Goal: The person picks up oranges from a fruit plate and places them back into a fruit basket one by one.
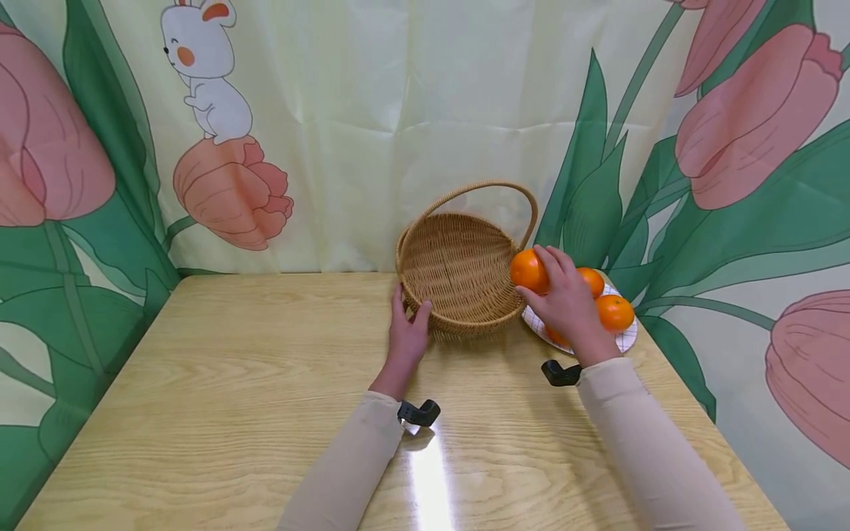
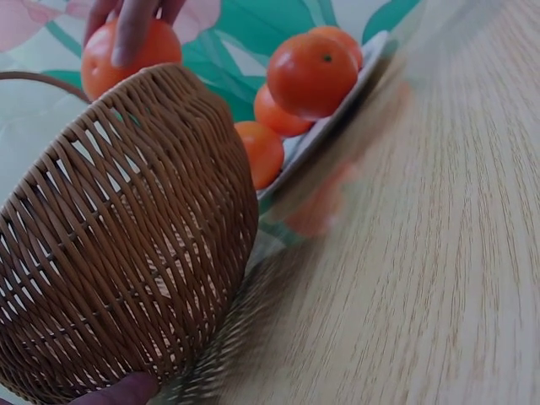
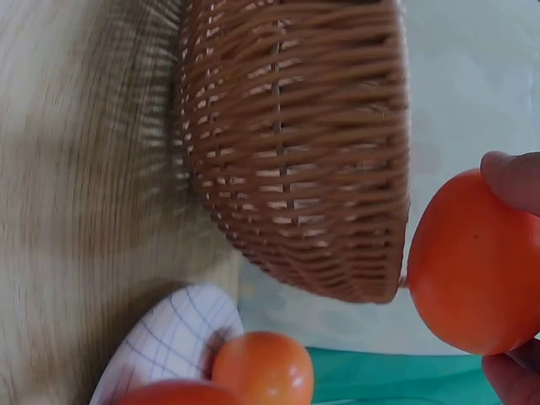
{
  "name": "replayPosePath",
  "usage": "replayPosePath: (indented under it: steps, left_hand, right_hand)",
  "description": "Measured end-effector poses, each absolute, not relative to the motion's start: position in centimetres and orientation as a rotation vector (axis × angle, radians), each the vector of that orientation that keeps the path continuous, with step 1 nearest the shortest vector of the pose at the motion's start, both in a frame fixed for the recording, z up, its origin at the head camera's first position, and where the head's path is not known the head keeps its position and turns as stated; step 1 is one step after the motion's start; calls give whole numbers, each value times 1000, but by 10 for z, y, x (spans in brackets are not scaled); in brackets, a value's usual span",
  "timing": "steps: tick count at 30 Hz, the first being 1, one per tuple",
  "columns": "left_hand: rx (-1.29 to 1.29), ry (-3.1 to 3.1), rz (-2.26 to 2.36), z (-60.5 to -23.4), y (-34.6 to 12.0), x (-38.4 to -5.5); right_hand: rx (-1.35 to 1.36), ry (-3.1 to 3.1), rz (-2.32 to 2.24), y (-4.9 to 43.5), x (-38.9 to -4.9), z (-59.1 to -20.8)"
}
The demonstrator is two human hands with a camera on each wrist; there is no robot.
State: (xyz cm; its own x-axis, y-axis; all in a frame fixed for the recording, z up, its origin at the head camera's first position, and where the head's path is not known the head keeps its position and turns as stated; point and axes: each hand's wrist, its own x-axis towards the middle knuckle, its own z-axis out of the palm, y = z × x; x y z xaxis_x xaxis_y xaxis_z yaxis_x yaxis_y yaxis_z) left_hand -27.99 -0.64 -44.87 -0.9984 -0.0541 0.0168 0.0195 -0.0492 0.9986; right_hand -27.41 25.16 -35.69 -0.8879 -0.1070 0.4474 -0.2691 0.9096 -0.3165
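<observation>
Right of centre, right hand [image 1: 568,301]: pinches round orange fruit [image 1: 527,271]; probably firm, slippery; best held at middle.
Left hand [image 1: 406,338]: grips brown wicker basket [image 1: 458,265], probably light.

Plate [image 1: 627,341] partly hidden by oranges [image 1: 614,313]; basket [image 2: 169,211] cut off in wrist views.

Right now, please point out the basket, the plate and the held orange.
Basket [image 1: 458,267], head view: woven interior.
Plate [image 3: 170,339], right wrist view: bare checked surface.
Held orange [image 3: 474,266], right wrist view: side facing camera.
</observation>
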Motion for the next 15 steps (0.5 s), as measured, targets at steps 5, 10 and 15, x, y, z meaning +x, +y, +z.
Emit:
replayPosePath:
  steps: [5, 10, 15]
  left_hand:
    - [35, -2134, -2242, -449, -6, -280]
    - [69, -2131, -2257, -451, -7, -281]
    - [73, -2139, -2258, -450, -7, -280]
  right_hand:
    - [295, -2665, 545, 245, -271, -358]
    - [346, -2656, 546, 238, -271, -361]
    - [376, -2658, 540, 235, -272, -366]
